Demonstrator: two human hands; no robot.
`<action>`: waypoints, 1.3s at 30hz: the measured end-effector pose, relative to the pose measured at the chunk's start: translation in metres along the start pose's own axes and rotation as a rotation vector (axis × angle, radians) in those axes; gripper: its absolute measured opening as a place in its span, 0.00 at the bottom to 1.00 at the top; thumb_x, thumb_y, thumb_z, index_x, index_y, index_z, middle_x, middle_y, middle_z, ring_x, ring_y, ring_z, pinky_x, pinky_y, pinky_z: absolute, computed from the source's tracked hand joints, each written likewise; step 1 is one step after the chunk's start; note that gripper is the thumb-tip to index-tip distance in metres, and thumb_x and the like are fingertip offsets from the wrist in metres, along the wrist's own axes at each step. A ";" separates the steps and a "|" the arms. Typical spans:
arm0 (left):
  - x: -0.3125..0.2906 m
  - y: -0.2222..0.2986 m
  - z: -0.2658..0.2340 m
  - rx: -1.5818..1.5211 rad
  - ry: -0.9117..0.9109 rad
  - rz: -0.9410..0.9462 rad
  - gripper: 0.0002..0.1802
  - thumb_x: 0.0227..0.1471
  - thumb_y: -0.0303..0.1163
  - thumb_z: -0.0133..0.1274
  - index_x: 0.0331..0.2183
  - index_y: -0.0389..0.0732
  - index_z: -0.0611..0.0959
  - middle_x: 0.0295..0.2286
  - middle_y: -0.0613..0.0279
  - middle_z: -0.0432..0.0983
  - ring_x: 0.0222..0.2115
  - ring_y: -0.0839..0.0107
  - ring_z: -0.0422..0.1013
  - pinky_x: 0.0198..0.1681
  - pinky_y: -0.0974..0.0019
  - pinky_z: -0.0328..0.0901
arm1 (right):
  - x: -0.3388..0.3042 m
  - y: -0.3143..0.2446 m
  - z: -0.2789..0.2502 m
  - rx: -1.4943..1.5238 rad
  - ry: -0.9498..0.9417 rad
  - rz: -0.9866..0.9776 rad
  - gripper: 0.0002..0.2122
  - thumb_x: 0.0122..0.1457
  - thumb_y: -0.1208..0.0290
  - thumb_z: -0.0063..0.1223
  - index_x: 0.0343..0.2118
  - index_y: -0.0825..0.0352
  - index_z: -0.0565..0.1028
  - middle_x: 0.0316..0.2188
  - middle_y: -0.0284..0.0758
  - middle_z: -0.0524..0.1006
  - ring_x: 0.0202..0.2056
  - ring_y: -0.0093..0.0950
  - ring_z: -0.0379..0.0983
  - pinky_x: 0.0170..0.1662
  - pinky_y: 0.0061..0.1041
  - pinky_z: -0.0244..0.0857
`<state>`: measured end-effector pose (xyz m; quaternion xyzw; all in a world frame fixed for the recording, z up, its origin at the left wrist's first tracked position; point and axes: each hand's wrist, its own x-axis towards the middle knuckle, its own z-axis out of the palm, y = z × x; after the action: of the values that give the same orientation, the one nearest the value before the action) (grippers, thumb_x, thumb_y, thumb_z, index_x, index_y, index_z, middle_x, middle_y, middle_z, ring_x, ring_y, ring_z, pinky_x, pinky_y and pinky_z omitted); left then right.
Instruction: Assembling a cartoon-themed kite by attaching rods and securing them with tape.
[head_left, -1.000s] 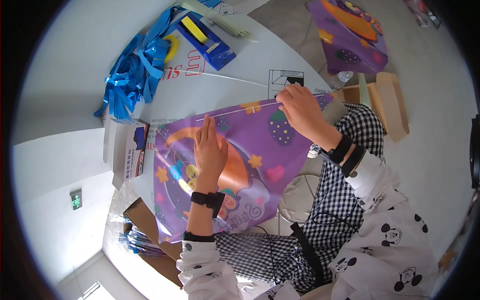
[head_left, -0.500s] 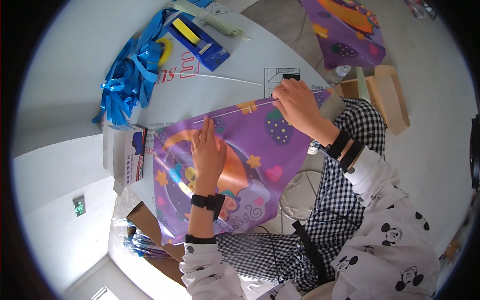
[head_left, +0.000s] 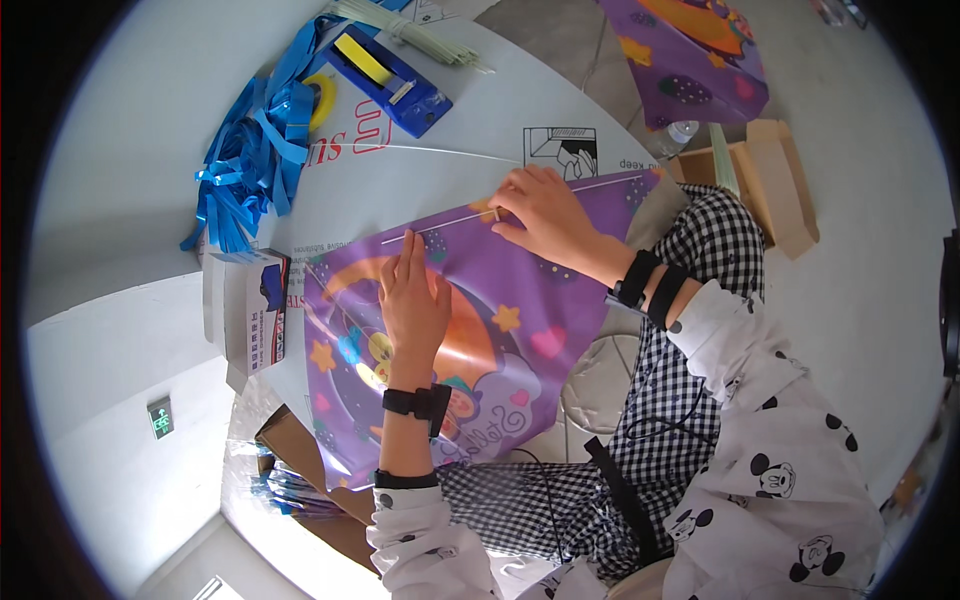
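A purple kite sheet (head_left: pixel 470 300) with a cartoon print lies across the table edge and over my lap. Along its upper edge runs a thin white rod (head_left: pixel 590 187), with a small pale fitting near its middle. My left hand (head_left: pixel 413 305) rests on the sheet, index and middle fingers stretched onto the rod near its left end, thumb apart. Bent over the rod by the fitting, my right hand (head_left: pixel 545 218) has curled fingers on the rod; its fingertips are partly hidden.
On the grey-white table (head_left: pixel 450 165) are a blue tape dispenser (head_left: pixel 392 85), a yellow tape roll (head_left: pixel 322 100), blue ribbon strips (head_left: pixel 250 150) and a bundle of pale rods (head_left: pixel 410 38). A small box (head_left: pixel 255 310) stands left. Another purple sheet (head_left: pixel 690 75) and an open cardboard box (head_left: pixel 780 190) lie beyond.
My right hand has moved left along the rod to the fitting, uncovering the rod's right part. My left hand stays nearly in place on the rod's left end.
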<state>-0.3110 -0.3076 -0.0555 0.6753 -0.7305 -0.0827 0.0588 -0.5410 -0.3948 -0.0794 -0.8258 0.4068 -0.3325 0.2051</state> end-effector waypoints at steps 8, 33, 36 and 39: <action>0.000 0.000 -0.002 0.000 0.003 0.006 0.33 0.49 0.32 0.51 0.58 0.39 0.66 0.60 0.64 0.60 0.54 0.58 0.60 0.56 0.52 0.60 | 0.000 0.000 0.002 -0.007 0.024 0.012 0.04 0.48 0.72 0.59 0.26 0.62 0.74 0.30 0.31 0.71 0.39 0.31 0.67 0.44 0.33 0.59; 0.002 0.005 -0.004 -0.015 -0.034 0.011 0.33 0.50 0.30 0.50 0.59 0.39 0.66 0.61 0.63 0.58 0.54 0.56 0.60 0.57 0.56 0.60 | -0.007 0.003 -0.001 -0.005 0.012 0.023 0.06 0.50 0.72 0.60 0.31 0.60 0.75 0.33 0.30 0.72 0.40 0.32 0.67 0.46 0.33 0.60; 0.003 0.006 -0.006 -0.024 -0.046 0.014 0.33 0.50 0.30 0.50 0.59 0.39 0.65 0.61 0.63 0.58 0.55 0.55 0.59 0.57 0.56 0.60 | -0.007 0.003 -0.003 -0.024 -0.019 0.031 0.08 0.50 0.72 0.60 0.33 0.61 0.75 0.35 0.31 0.72 0.42 0.33 0.68 0.46 0.33 0.60; 0.001 0.001 -0.012 -0.018 -0.065 -0.015 0.34 0.51 0.30 0.51 0.59 0.39 0.64 0.61 0.61 0.57 0.55 0.54 0.60 0.57 0.56 0.61 | -0.001 -0.004 -0.004 0.001 -0.034 0.023 0.12 0.49 0.69 0.61 0.36 0.64 0.74 0.36 0.35 0.72 0.44 0.34 0.67 0.48 0.34 0.59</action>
<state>-0.3093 -0.3096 -0.0433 0.6770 -0.7263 -0.1117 0.0404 -0.5423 -0.3919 -0.0747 -0.8265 0.4125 -0.3161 0.2164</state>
